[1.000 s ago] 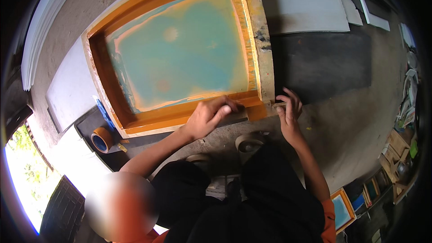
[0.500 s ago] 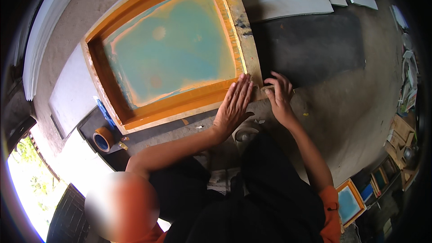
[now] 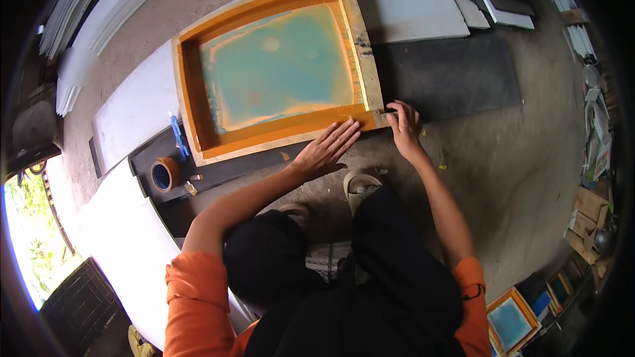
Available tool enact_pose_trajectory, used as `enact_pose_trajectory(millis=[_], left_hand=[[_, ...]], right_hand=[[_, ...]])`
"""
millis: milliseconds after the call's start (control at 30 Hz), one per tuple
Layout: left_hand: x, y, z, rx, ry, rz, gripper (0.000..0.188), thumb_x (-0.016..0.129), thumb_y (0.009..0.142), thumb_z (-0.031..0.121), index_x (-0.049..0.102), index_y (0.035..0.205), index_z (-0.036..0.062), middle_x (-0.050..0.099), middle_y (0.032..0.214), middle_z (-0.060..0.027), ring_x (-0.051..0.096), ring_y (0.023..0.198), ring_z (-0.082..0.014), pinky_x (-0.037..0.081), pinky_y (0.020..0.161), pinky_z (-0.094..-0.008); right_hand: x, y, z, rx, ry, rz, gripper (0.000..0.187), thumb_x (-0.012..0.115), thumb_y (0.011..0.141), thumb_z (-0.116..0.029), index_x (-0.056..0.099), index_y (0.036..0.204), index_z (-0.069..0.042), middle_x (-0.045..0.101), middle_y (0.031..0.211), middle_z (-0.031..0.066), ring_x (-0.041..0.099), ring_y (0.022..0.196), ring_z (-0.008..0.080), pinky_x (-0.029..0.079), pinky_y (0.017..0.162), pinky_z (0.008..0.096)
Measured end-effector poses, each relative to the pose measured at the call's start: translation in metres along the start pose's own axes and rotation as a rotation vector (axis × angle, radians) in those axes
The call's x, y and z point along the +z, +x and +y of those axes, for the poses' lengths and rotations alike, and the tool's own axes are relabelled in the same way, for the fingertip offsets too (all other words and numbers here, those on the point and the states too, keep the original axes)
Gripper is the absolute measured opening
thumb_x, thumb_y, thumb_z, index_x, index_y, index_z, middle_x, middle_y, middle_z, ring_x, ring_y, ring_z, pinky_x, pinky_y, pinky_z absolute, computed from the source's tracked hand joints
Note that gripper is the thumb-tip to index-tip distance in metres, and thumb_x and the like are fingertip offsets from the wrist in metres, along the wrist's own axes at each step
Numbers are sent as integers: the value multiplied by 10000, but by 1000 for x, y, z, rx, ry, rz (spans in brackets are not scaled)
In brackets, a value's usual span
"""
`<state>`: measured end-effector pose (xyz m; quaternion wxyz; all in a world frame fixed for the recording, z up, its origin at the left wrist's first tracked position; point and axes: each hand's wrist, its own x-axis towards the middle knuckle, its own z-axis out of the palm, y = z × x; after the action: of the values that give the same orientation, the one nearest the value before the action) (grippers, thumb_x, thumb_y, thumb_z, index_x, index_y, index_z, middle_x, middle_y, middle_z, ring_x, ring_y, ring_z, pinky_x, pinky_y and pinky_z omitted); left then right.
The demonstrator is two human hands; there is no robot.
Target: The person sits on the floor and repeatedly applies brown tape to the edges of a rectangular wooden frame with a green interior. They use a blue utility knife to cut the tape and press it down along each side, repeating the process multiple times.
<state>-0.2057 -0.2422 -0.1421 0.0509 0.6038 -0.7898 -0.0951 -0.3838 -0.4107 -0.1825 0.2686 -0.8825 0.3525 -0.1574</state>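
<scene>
A wooden screen-printing frame (image 3: 192, 152) lies in front of me, with brown tape (image 3: 291, 125) along its inner sides. Its mesh (image 3: 278, 66) is coated blue-green, with a pale round spot. My left hand (image 3: 329, 147) lies flat, fingers stretched side by side, on the taped near side close to the right corner. At that corner is my right hand (image 3: 405, 127), fingers bent and thumb against the end of the frame. A thin piece shows between thumb and forefinger; I cannot tell whether it is tape or wood.
A tape roll (image 3: 165, 174) and a blue cutter (image 3: 178, 137) lie left of the frame on a dark board (image 3: 149, 158). White sheets (image 3: 417, 0) and a black board (image 3: 450, 76) lie beyond and right. A smaller blue screen (image 3: 512, 324) stands at lower right.
The view has shifted back, showing more of my arms and feet. My left hand has slid a little leftward from the corner along the near side. My right hand stays at the corner.
</scene>
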Motion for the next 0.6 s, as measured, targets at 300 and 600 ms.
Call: enact_pose_trajectory(millis=[300,600], left_hand=[[-9,-61,-1,-676,-96,394,625,662,715,228,404,1270,98,500,1107,-75,462,1073,-224,236,1017,-433],[-15,-86,-12,-601,-133,454,538,679,670,180,460,1154,97,496,1003,-69,454,1019,-248,294,934,-402]], right_hand=[[12,91,-27,167,-47,-290,806,569,815,-463,267,1306,100,331,1312,305,299,1252,391,296,1019,391],[-6,100,-85,371,59,-279,873,568,783,-287,49,1349,128,239,1356,345,307,1255,412,270,1044,391]])
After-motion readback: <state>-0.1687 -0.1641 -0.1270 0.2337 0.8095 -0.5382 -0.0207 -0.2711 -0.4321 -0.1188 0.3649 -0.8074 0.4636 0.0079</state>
